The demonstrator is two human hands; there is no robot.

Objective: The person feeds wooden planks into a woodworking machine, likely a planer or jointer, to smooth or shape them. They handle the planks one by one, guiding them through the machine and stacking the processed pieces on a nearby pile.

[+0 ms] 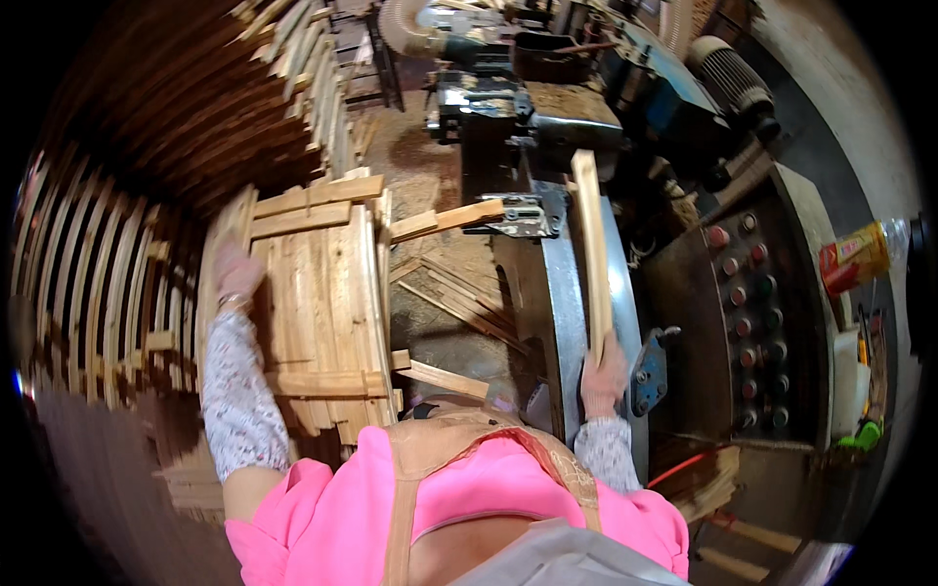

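Observation:
My right hand (604, 376) is closed round the near end of a wooden strip (592, 244). The strip lies lengthwise along the metal bed (562, 322) of a woodworking machine, its far end pointing at the machine head. On the left, my left hand (237, 272) is at the outer edge of a stack of wooden boards (318, 293), by a pale board (231, 220) standing along that side. Motion smears its fingers, so its grip is unclear. Loose wood pieces (301, 198) lie across the stack's far end, and another crosspiece (327, 383) lies near me.
A control panel (747, 322) with several round buttons stands at right, beside a blue metal bracket (647, 376). Ahead are a metal clamp fixture (528, 215) and a motor (731, 73). Tall piles of strips (98, 283) line the left. Thin offcuts (464, 303) lie on the floor.

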